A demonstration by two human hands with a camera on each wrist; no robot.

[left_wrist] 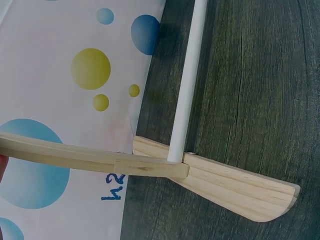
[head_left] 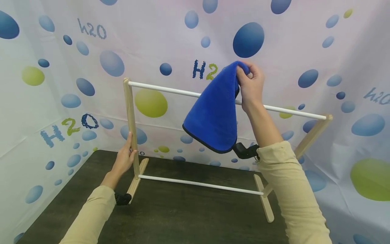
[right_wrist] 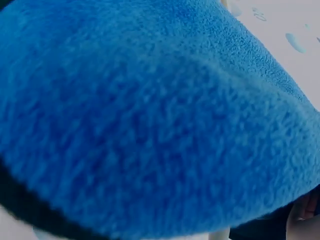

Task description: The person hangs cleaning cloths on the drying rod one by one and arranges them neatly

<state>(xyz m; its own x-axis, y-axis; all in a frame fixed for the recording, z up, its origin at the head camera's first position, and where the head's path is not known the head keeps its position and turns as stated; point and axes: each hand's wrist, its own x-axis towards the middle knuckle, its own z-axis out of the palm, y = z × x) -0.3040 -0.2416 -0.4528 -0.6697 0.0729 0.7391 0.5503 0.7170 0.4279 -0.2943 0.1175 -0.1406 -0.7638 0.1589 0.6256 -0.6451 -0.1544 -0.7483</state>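
A blue microfiber cloth [head_left: 214, 112] with black edging hangs from my right hand [head_left: 253, 83]. The thumb and fingers pinch it near its top, above the rack's upper white bar. The cloth covers part of that bar and fills most of the right wrist view. My left hand [head_left: 124, 157] grips the left wooden post [head_left: 131, 118] of a rack, with the thumb on the near side. In the left wrist view, only a sliver of finger shows beside the post [left_wrist: 85, 156]. Some fingers are hidden behind the post in the head view.
The rack's upper white bar [head_left: 164, 88] and lower white bar [head_left: 198, 184] join its two sides. Its flat wooden feet [head_left: 264, 200] stand on the dark wood-grain table [head_left: 182, 217]. Behind hangs a white curtain [head_left: 146, 40] printed with blue and green ovals.
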